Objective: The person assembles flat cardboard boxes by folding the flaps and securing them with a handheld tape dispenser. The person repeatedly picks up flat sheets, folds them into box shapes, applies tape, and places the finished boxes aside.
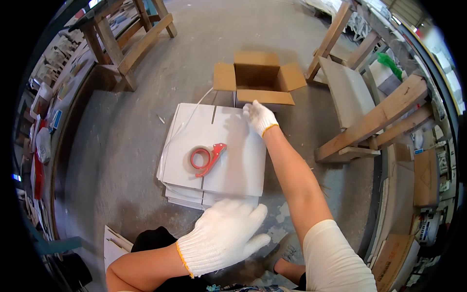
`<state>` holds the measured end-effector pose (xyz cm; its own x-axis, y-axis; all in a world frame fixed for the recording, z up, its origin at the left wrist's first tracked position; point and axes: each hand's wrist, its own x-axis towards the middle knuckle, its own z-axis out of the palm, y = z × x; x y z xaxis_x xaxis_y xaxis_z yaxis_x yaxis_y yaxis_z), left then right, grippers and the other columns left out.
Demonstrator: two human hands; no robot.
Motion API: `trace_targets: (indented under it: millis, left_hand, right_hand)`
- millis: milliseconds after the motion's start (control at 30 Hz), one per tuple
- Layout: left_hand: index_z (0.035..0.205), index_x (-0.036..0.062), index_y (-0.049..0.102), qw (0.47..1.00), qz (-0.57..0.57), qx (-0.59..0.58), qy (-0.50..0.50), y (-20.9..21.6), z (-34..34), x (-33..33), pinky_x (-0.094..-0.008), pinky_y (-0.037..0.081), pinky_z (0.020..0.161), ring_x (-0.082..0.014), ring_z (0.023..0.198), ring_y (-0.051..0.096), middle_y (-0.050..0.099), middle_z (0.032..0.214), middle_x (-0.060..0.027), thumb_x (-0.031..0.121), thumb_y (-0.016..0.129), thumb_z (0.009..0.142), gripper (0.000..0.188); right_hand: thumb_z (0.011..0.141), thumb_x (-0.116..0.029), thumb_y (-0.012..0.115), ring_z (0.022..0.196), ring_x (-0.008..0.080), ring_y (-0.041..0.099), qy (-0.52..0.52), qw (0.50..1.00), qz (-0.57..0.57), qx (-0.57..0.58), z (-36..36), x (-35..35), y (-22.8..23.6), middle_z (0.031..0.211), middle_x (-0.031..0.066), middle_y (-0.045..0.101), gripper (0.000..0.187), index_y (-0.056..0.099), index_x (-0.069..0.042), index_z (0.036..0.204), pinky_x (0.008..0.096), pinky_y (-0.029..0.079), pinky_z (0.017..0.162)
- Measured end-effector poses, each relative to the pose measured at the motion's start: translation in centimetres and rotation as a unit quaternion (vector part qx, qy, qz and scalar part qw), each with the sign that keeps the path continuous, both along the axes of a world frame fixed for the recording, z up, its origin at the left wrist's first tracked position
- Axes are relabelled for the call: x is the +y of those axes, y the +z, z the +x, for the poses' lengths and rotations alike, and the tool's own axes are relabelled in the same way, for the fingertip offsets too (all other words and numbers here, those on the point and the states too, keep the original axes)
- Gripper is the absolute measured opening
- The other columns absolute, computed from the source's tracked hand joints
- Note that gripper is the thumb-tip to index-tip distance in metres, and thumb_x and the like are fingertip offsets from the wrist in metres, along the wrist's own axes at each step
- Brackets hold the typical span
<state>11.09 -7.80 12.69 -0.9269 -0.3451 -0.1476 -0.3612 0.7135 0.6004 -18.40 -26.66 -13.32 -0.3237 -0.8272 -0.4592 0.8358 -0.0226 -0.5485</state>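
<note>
My left hand (226, 236), in a white knit glove with a yellow-orange cuff, is open with its fingers apart and holds nothing. It hovers at the near edge of a stack of flat white cardboard cartons (238, 170). On the stack lies a red tape dispenser (209, 160) with a roll of tape. My right hand (260, 118), gloved the same way, reaches to the stack's far right corner, beside the near flap of an open cardboard box (265, 96). Its fingers look stretched out; whether they touch the flap I cannot tell. The box stands upright, brown inside, flaps folded outward.
A thin pale strap (198, 104) runs along the stack's left side. Wooden trestles (129, 53) stand at the far left, and a wooden frame (374, 119) at the right. More cartons (396, 260) lie at the lower right. My shoe (287, 253) rests near the stack.
</note>
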Motion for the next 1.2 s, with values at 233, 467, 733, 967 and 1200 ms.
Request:
trace_targets:
  millis: [233,467,733,967,1200]
  left_hand:
    - [0.112,0.0021,0.058,0.999,-0.023,-0.037,0.014,-0.3,1.7,-0.5,-0.0453,0.053,0.078,-0.0368,0.090,0.064,0.064,0.095,-0.0149,0.036,0.067,0.088,0.042]
    - [0.103,0.0022,0.062,0.994,-0.038,-0.070,0.072,-1.5,2.7,-1.1,-0.0486,0.054,0.074,-0.0389,0.082,0.067,0.068,0.084,-0.0194,0.034,0.065,0.087,0.036]
    - [0.104,0.0045,0.063,0.987,-0.081,-0.084,0.113,-3.6,3.3,-4.4,-0.0495,0.054,0.077,-0.0393,0.084,0.069,0.069,0.087,-0.0223,0.041,0.063,0.087,0.040]
    - [0.113,0.0052,0.065,0.925,-0.091,-0.091,0.359,-14.7,5.3,-9.1,-0.0474,0.053,0.091,-0.0393,0.101,0.069,0.068,0.107,-0.0275,0.031,0.065,0.082,0.041]
    - [0.100,0.0021,0.071,0.930,-0.033,-0.082,0.357,-19.8,6.5,-11.3,-0.0472,0.054,0.087,-0.0403,0.096,0.069,0.071,0.102,-0.0244,0.029,0.068,0.072,0.039]
  right_hand:
    - [0.097,-0.020,0.061,0.093,0.0190,0.066,0.058,0.901,0.140,0.407,3.1,8.3,-2.5,0.108,0.0096,0.071,0.040,0.059,-0.001,0.132,0.0361,0.055,0.080]
    - [0.085,-0.045,0.065,0.119,0.0360,0.063,0.119,0.683,0.396,0.602,8.0,17.7,-3.6,0.129,0.0196,0.066,0.066,0.057,-0.006,0.138,0.0424,0.048,0.101]
    - [0.086,-0.026,0.072,0.103,0.0290,0.068,0.105,0.915,0.215,0.325,7.2,20.3,-5.2,0.117,0.0146,0.070,0.050,0.061,0.004,0.126,0.0401,0.053,0.092]
    - [0.092,-0.017,0.070,0.100,0.0214,0.068,0.140,0.965,0.085,0.205,10.0,21.7,5.3,0.115,0.0104,0.069,0.038,0.062,0.004,0.123,0.0348,0.053,0.090]
    - [0.090,-0.017,0.071,0.095,0.0161,0.065,0.061,0.940,0.090,0.324,12.0,25.8,12.6,0.107,0.0091,0.071,0.036,0.066,0.004,0.119,0.0314,0.052,0.086]
